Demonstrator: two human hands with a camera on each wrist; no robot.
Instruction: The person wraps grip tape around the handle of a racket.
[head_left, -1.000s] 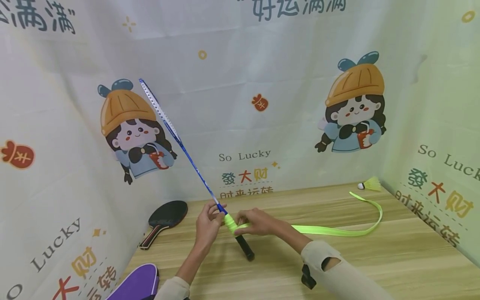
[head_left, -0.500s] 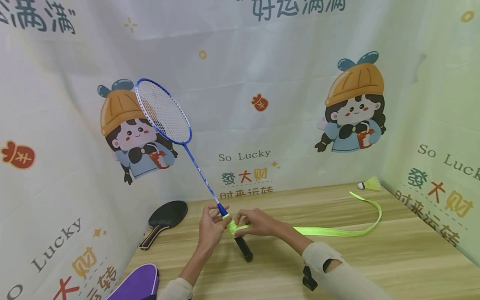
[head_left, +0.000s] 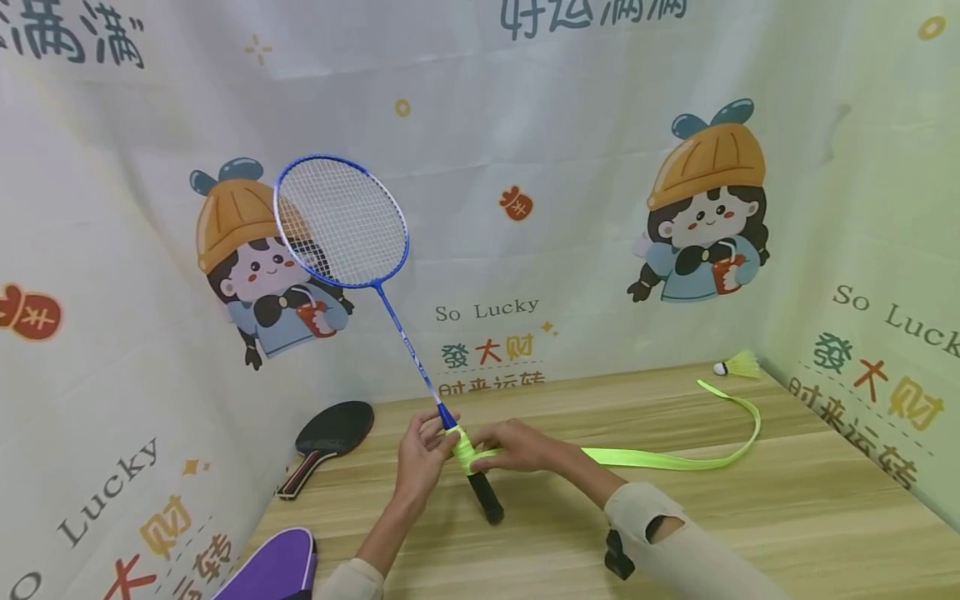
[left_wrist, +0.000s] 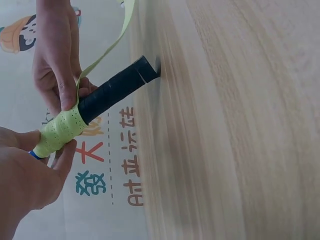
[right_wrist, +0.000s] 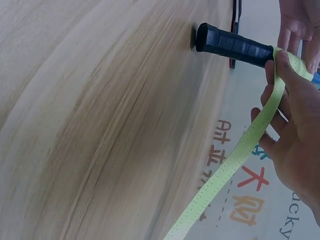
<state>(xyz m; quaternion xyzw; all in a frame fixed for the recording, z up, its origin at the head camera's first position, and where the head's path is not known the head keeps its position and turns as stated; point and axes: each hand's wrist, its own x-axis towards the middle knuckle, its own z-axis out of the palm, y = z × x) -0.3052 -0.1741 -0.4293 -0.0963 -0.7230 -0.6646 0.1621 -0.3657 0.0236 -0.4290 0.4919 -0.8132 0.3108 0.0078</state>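
Observation:
A blue badminton racket [head_left: 341, 221] is held tilted, its head up to the left and its strings facing me. Lime perforated grip tape [left_wrist: 62, 131] is wound round the upper handle, while the lower black handle [head_left: 486, 498] is bare of it. My left hand [head_left: 422, 458] pinches the wrapped part just below the blue cone. Lower down, my right hand [head_left: 517, 446] pinches the tape between thumb and fingers where it leaves the handle. From there the loose tape strip [right_wrist: 235, 160] runs under the right forearm and curves across the table. The handle's butt is close to the tabletop.
A black table tennis bat [head_left: 335, 429] lies at the table's left, with a purple case [head_left: 270, 562] nearer me. At the back right corner lies a yellow shuttlecock [head_left: 738, 365]. Printed cloth walls [head_left: 465, 242] enclose the wooden table [head_left: 787, 500].
The racket has turned about its long axis: its head went from edge-on to showing its broad stringed face. Both hands stay at the handle, with the left fingers slightly shifted.

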